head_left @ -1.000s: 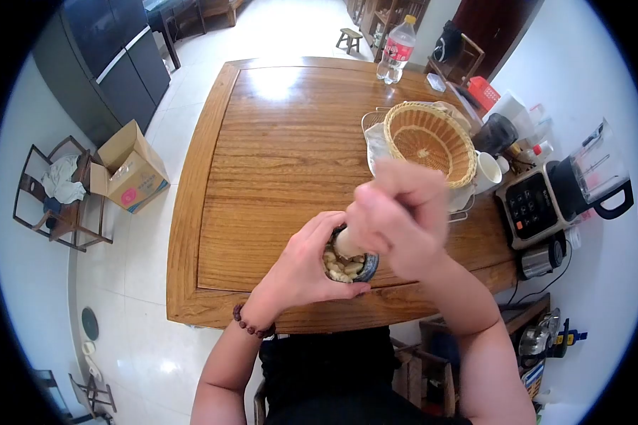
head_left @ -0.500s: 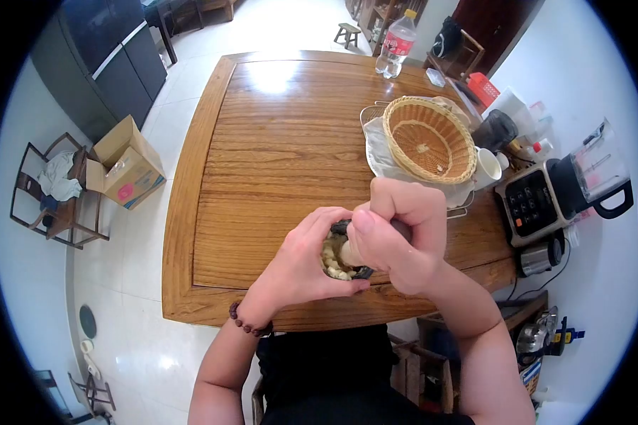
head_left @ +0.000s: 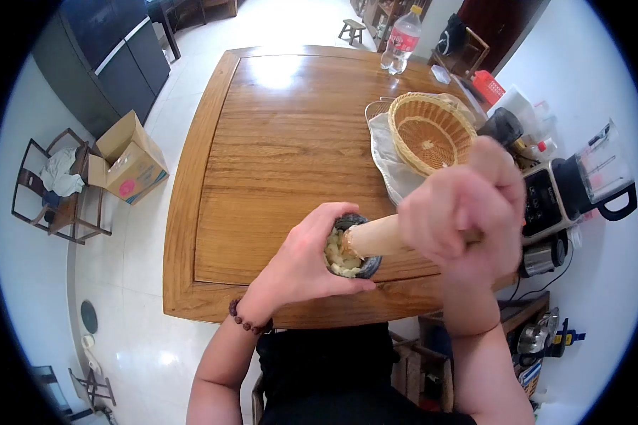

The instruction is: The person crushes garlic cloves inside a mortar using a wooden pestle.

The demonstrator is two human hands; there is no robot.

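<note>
A dark stone mortar point(head_left: 371, 268) stands near the front edge of the wooden table, with pale crushed pieces that look like garlic cloves point(head_left: 342, 261) inside. Wrapped around its left side is my left hand point(head_left: 306, 256), thumb toward me and fingers on the far side. My right hand point(head_left: 464, 212) is closed in a fist around a light wooden pestle point(head_left: 379, 236), slightly blurred. The pestle slants to the right, its lower end still within the mortar's mouth and smeared with bits. Part of the mortar's wall is hidden by my left hand.
Beyond my right hand, a wicker basket point(head_left: 432, 134) rests on a cloth-lined rack. A blender point(head_left: 595, 173) and a metal kettle point(head_left: 544, 255) stand along the right side. At the far edge is a plastic bottle point(head_left: 402, 42). A cardboard box point(head_left: 136, 166) sits on the floor at left.
My right hand has risen and moved right, drawing the pestle partly up so more of its shaft shows. My left hand stays around the mortar.
</note>
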